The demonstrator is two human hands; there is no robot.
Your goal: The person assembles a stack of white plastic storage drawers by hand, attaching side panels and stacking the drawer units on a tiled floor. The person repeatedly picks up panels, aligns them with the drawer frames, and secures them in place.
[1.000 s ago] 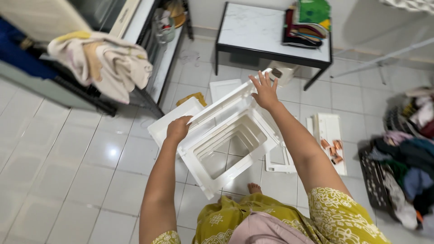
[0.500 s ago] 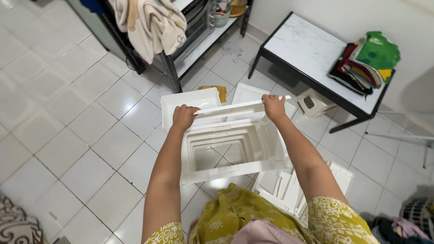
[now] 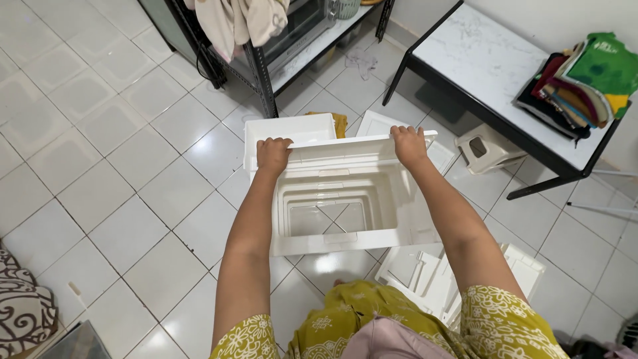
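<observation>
White plastic open-frame drawer shell (image 3: 345,199), held above the tiled floor (image 3: 100,166), has its far rim gripped by the left hand (image 3: 273,154) and right hand (image 3: 409,145), while loose white plastic panels (image 3: 438,279) lie unassembled at near right.

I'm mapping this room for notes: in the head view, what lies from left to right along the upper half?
Black metal rack with cloths draped on it → left hand on the white plastic frame → right hand → small white stool → stack of folded clothes on the marble-topped table.
</observation>
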